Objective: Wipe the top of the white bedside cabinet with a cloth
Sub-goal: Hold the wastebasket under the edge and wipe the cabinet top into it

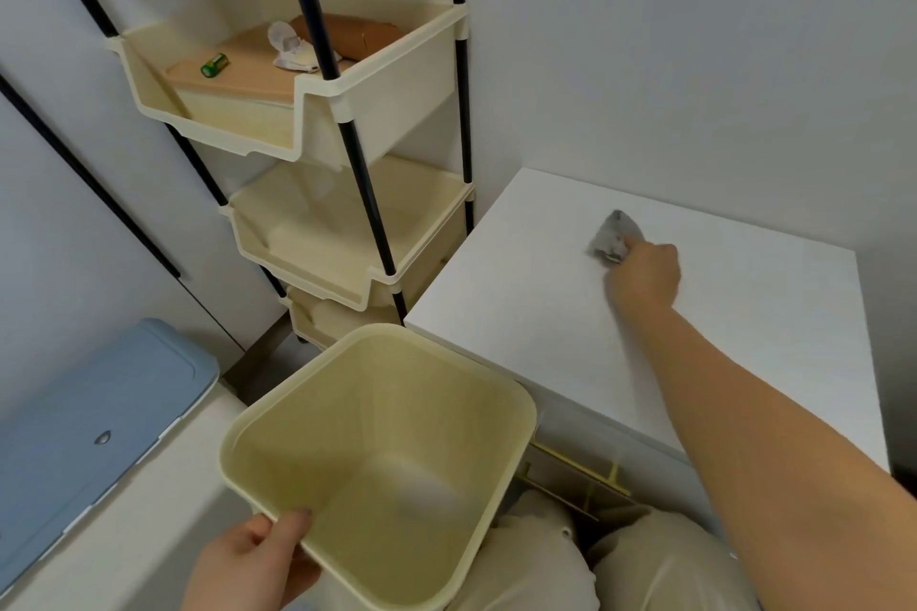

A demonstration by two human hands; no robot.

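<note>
Right hand [645,275] stretched out across the white cabinet top [744,313], fist clenched round a small grey cloth [611,237], with the cloth pressed flat on the surface toward the back, a bit left of centre. Left hand [253,561] down low, clamped on the rim of a cream bin [377,452], thumb over the edge, holding it tilted just off the near-left corner of the cabinet. Looks empty inside, as far as can be told.

Looks like mid-wipe, probably sweeping stuff toward that bin. Top looks clean already, but honestly too bright and washed out to spot any dust.

Stuff that could go sideways from here:
- Cloth is tiny and bunched up, so easy to leave unwiped strips, especially along the far edge by the wall and the right side.
- Long reach with the arm fully out, so not much pressure at the back; likely just skimming instead of actually cleaning.
- Bin held one-handed by the rim. If the grip slackens while attention is on the wiping, could tip or drop.
- If crumbs get pushed to the edge and the bin isn't tucked right under the lip, straight onto the floor or lap.
- Cream shelf rack [347,238] sits close on the left, so a wide sweep could knock an elbow or the bin into it.
</note>
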